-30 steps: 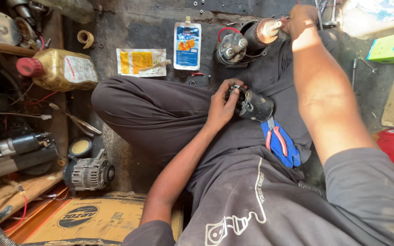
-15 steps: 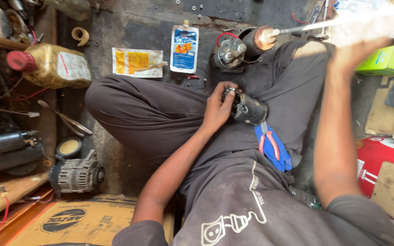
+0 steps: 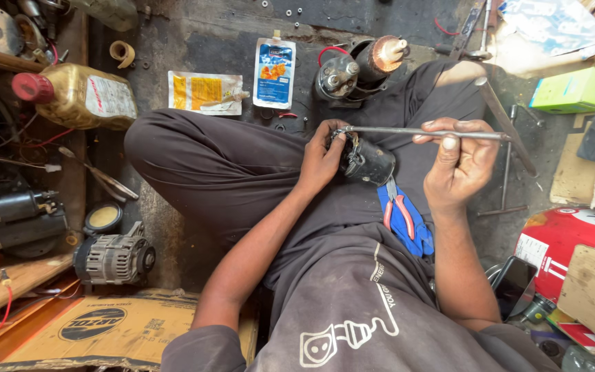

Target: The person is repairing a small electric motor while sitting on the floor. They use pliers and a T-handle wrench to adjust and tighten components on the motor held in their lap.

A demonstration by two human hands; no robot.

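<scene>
Left hand clamped round solenoid on the lap to steady it, right hand pinching rod level onto its top.

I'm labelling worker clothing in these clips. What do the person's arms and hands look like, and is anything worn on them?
Both arms are bare from short dark grey T-shirt sleeves down. The left hand and right hand wear no gloves, and no watch or ring shows. The fingers look smudged with workshop grime.
</scene>
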